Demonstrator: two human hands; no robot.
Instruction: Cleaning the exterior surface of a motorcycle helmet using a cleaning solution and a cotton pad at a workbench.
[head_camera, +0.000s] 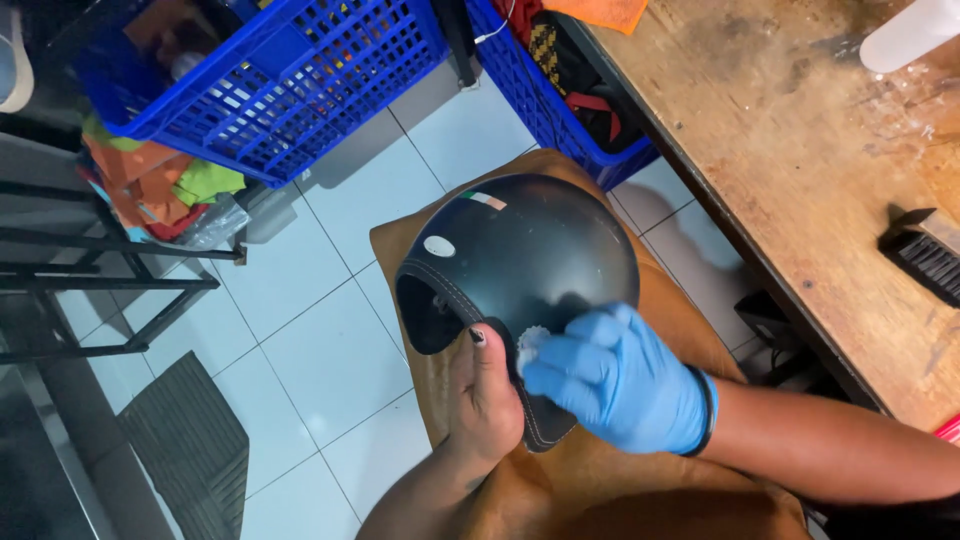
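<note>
Your left hand (487, 395), bare, holds the black helmet (520, 260) by its stitched lower rim, thumb on the outer shell, the grip closed on the edge. The helmet rests on the brown cloth (620, 470) across your lap, beside the wooden counter (800, 150). Your right hand (620, 380), in a blue glove, presses a small white pad (528, 345) against the shell near the rim, fingers closed on it. In my judgement, you do best with short overlapping strokes, firm support from the left thumb, and the pad kept off the white stitching. A brush (925, 250) lies on the counter, well apart.
</note>
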